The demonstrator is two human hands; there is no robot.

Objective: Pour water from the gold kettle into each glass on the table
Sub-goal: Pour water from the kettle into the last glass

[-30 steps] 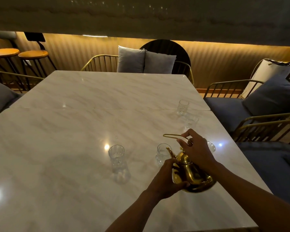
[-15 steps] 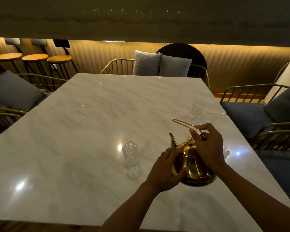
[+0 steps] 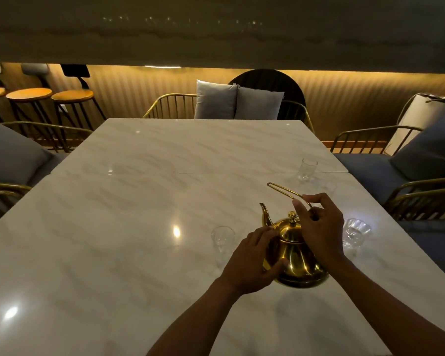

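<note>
The gold kettle (image 3: 294, 255) stands on the white marble table (image 3: 139, 227), right of centre, spout pointing away to the left. My right hand (image 3: 319, 227) pinches its thin wire handle above the lid. My left hand (image 3: 252, 260) presses against the kettle's left side. One clear glass (image 3: 222, 238) stands just left of the kettle, partly behind my left hand. A second glass (image 3: 355, 232) stands to the right, close to the table edge. A third glass (image 3: 307, 168) stands farther back on the right.
Gold wire chairs with dark cushions (image 3: 421, 160) line the right side close to the table edge. More chairs stand at the left (image 3: 10, 155) and far end (image 3: 239, 102). Bar stools (image 3: 28, 95) stand at the back left.
The view has shifted a little, so the kettle and glasses appear further right. My right hand holds the handle slightly higher. The kettle still rests on the table.
</note>
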